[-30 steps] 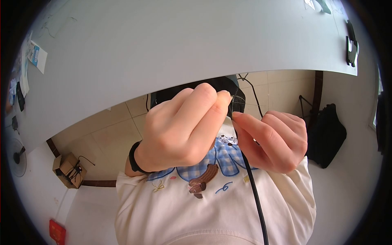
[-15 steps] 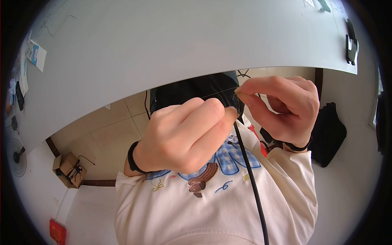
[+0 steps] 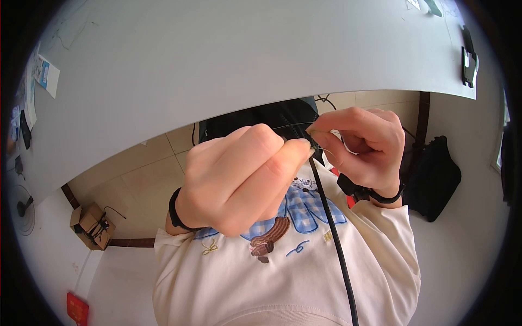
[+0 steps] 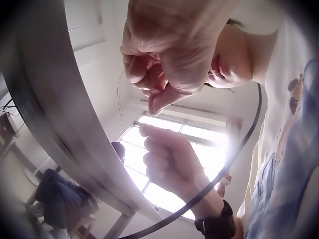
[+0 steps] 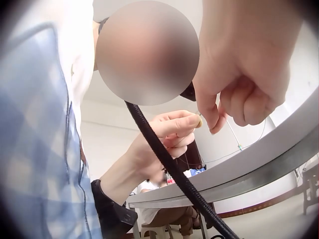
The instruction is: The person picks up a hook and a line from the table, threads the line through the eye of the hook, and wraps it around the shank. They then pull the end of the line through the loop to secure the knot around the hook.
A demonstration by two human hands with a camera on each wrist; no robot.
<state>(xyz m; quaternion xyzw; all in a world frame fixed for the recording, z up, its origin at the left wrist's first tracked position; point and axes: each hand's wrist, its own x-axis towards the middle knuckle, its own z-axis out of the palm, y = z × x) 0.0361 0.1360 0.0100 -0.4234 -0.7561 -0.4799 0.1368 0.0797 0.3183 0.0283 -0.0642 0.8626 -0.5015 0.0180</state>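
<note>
In the head view my left hand [image 3: 239, 176] is raised in front of the chest, fingers folded, thumb and forefinger tips pinched together. Close beside them my right hand [image 3: 364, 144] pinches a thin pale thread [image 3: 293, 125] between thumb and forefinger. The thread arcs above the left fingertips, and a short end curves below the right ones. The left wrist view shows the thread [image 4: 118, 99] hanging in a loop from the left hand [image 4: 169, 55], with the right hand [image 4: 172, 159] just below. From the right wrist, both sets of fingertips appear close together.
A white table [image 3: 261, 54] lies beyond the hands, its edge near them. A black cable [image 3: 334, 239] runs down over the shirt. On the floor are a cardboard box [image 3: 92, 228] at left and a black bag [image 3: 437, 179] at right. People sit in the background.
My right hand rose from beside the left fingertips to above them, drawing the thread out, then came slightly left and back close to them. The left hand shifted a little left.
</note>
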